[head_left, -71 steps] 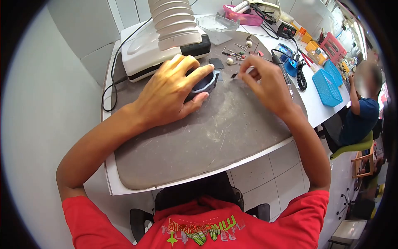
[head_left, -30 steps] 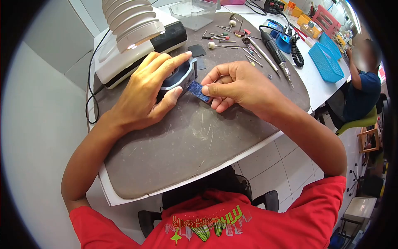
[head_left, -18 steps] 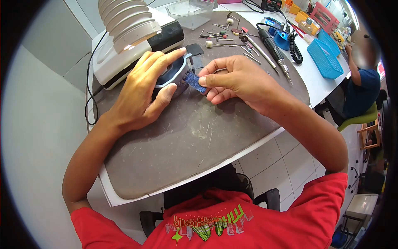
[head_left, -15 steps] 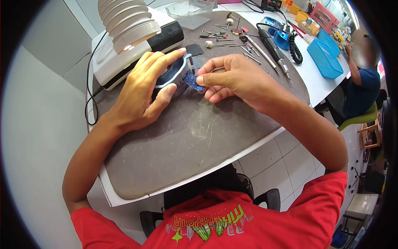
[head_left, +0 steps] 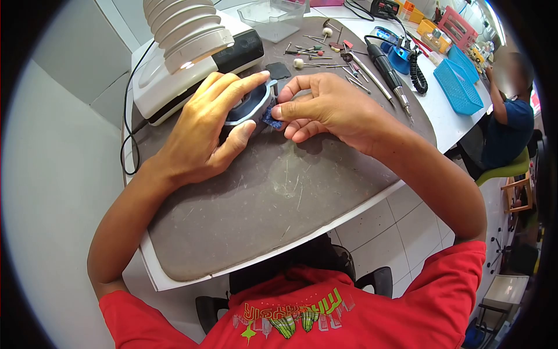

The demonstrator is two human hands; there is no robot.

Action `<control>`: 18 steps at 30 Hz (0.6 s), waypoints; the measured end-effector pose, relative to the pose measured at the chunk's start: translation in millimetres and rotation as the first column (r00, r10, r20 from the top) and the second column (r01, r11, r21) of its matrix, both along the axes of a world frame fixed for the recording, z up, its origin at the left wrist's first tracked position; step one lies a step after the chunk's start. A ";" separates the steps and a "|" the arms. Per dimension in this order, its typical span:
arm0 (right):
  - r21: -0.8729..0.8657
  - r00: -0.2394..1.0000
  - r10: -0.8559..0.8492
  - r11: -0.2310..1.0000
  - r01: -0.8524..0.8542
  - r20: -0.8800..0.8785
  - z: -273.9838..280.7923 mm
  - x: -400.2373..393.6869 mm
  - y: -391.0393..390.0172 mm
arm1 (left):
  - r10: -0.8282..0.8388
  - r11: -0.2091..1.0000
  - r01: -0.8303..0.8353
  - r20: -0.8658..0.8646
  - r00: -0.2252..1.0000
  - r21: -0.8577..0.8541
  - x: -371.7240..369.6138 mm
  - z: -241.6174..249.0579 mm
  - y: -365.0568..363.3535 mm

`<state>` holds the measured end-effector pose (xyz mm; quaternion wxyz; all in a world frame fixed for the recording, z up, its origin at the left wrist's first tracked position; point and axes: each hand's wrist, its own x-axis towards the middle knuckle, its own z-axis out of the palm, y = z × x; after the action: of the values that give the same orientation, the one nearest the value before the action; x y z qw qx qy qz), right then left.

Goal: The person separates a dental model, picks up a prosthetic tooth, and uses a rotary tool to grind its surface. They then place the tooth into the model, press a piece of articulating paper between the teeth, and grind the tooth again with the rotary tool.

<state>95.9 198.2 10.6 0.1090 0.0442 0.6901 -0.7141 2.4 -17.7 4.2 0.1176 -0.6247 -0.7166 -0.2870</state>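
Note:
My left hand (head_left: 212, 125) is wrapped round a grey-blue cup-like piece (head_left: 253, 107) with a pale rim, its thumb and fingertips on either side. My right hand (head_left: 314, 110) pinches a small rough blue piece (head_left: 272, 118) between thumb and fingers, at the right side of the cup-like piece. Part of the blue piece is hidden behind my fingertips. Both hands are above the brown mat (head_left: 244, 215), just in front of a white machine (head_left: 157, 87).
A ribbed white hose (head_left: 189, 32) hangs at the upper left. Behind my right hand lie several small rotary bits (head_left: 317, 57), a black handpiece (head_left: 386, 67) and a dark flat piece (head_left: 278, 71). Blue baskets (head_left: 458, 87) stand at right; a person (head_left: 508, 128) sits beyond them.
The view has shifted slightly. Less of the blue piece shows, and it sits closer against the side of the cup-like piece. My left hand keeps its grip.

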 end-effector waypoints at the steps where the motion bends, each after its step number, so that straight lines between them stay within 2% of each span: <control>1: 0.008 1.000 -0.004 1.000 0.004 -0.005 0.4 0.4 -0.5 | 0.015 1.000 -0.015 0.010 1.000 -0.015 0.3 -0.4 0.2; 12: 0.053 0.999 -0.040 0.998 0.041 -0.020 -0.2 1.4 -2.9 | 0.021 0.999 -0.020 0.019 1.000 -0.029 -0.6 -2.7 0.6; 15: 0.105 0.993 -0.116 0.988 0.117 -0.012 3.6 5.1 0.0 | 0.025 1.000 -0.025 0.015 1.000 -0.014 -0.1 -3.6 1.0; 17: 0.261 0.978 -0.192 0.943 0.207 -0.082 6.0 6.3 4.5 | 0.013 1.000 -0.013 -0.006 1.000 -0.003 -0.3 -4.0 1.3; 18: 0.261 0.978 -0.192 0.943 0.207 -0.081 6.6 5.8 6.4 | 0.012 1.000 -0.012 -0.005 1.000 -0.003 -0.5 -4.1 1.1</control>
<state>101.7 204.6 17.2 0.0104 0.1090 0.7750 -0.6223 1.9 -16.6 0.1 0.1202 -0.6212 -0.7206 -0.2835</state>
